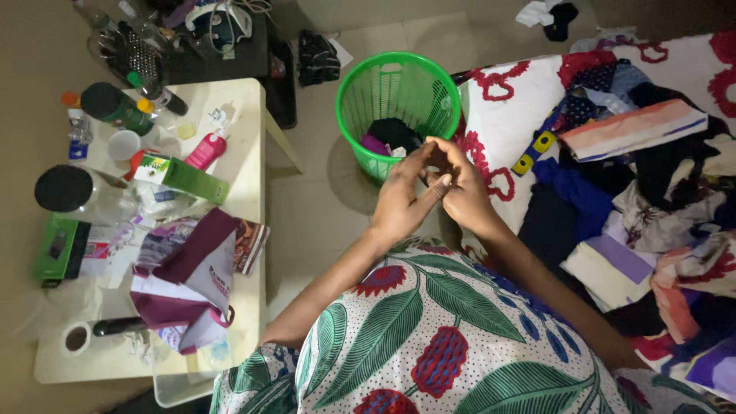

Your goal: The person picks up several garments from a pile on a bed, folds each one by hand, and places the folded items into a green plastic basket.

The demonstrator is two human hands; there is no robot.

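Far left, a cluttered cream plastic table is seen, loaded with a green carton box and a pink squeeze bottle. Centre now: a bright green slotted plastic basket is stood on the floor, dark clothing inside. Just in front of it, the left hand and right hand are brought together, fingertips touching; whether anything is pinched cannot be told. To the right, a heap of folded, multicoloured clothes is spread over the bed.

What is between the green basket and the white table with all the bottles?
Only bare floor lies between the green basket and the white table, apart from the table's slanting leg, as the head view shows.
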